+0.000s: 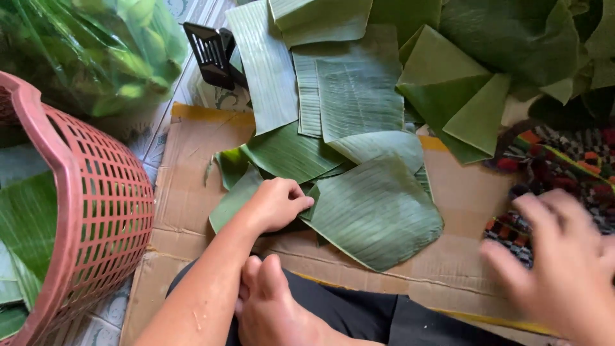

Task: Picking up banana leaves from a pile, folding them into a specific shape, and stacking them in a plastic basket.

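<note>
Head cam: left hand [277, 204] curled into a loose fist, pressing the edge of a ribbed, rounded banana leaf piece [375, 214] lying on flattened brown cardboard [192, 192], right hand [564, 263] blurry with fingers spread above a woven multicoloured mat [564, 166], pink plastic lattice basket [96, 211] off left.

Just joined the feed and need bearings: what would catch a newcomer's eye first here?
A spread of cut banana leaves covers the flattened cardboard at centre. The left hand presses on the nearest leaf piece. A pink plastic basket holding more leaves stands at far left, and the right hand hovers blurred at lower right.
</note>
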